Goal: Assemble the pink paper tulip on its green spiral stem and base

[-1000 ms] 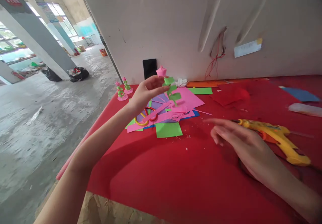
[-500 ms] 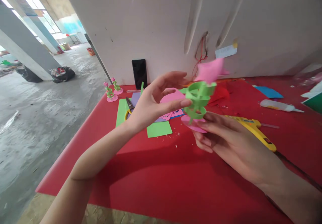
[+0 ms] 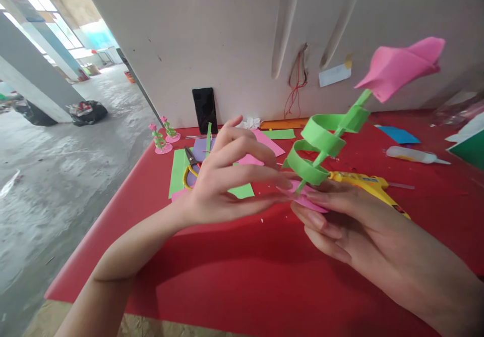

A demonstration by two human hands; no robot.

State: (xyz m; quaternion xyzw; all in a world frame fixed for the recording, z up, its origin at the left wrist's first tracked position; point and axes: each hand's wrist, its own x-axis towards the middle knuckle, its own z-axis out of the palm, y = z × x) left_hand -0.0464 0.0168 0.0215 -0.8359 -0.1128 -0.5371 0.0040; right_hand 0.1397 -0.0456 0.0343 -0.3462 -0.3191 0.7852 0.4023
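A paper flower [image 3: 328,135] with a pink bloom, a green spiral stem and a pink round base is held up close over the red table [image 3: 242,271]. My right hand [image 3: 355,231] grips the pink base from below with its fingers pinched. My left hand [image 3: 230,180] reaches in from the left, fingers stretched, their tips touching the base's edge. The bloom leans to the upper right.
A yellow glue gun [image 3: 370,185] lies just behind my right hand. Coloured paper sheets [image 3: 181,170] and scissors [image 3: 191,163] lie at the left. Two finished small flowers [image 3: 162,135] stand at the table's far left corner. A glue bottle [image 3: 412,155] lies at the right, a black phone [image 3: 204,110] leans on the wall.
The flower came from my left hand at the far side to my right hand, close to the camera. My right hand left the glue gun and took the base.
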